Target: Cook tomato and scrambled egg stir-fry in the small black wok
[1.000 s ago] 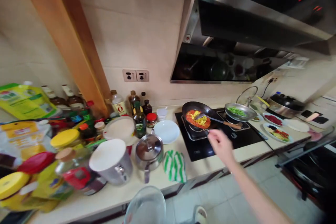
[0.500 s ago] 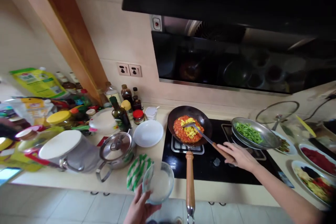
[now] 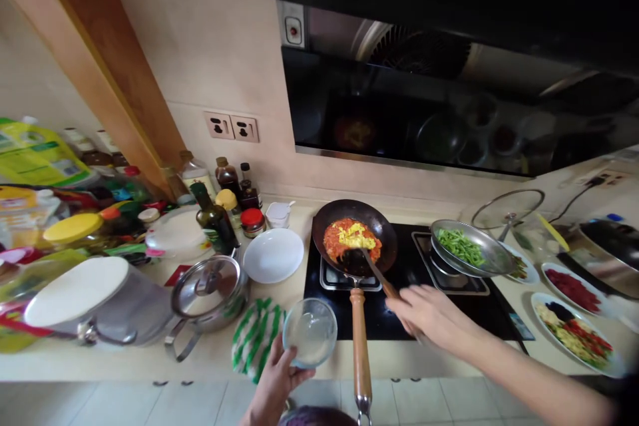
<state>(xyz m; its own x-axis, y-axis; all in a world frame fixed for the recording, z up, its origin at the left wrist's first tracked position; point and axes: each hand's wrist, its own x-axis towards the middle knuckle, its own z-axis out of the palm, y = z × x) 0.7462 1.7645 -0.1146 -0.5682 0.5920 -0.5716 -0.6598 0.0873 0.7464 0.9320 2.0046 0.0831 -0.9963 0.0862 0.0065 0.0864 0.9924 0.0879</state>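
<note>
My left hand (image 3: pixel 280 373) grips a clear glass bowl (image 3: pixel 310 333) by its rim, holding it in front of the counter edge, left of the wok handle. A little cloudy liquid shows in the bowl. In my right hand (image 3: pixel 419 309) is the wooden handle of a metal spatula (image 3: pixel 378 272). Its blade reaches into the dark wok (image 3: pixel 388 227) at the near side of the food. Yellow scrambled egg (image 3: pixel 360 237) lies on red chopped tomato (image 3: pixel 339 234) in the wok. The wok's wooden handle (image 3: pixel 359 339) points towards me.
A second pan (image 3: pixel 494 254) with cut green vegetables sits on the right burner. Plates of ingredients (image 3: pixel 572 339) line the right side. Left of the stove stand a white plate (image 3: pixel 273 256), a lidded steel pot (image 3: pixel 210 289), a green-striped cloth (image 3: pixel 257 336) and several bottles (image 3: pixel 217 219).
The spatula blade has moved from on top of the egg to the near side of the wok. My left hand and the bowl have shifted slightly right; the view has turned a little.
</note>
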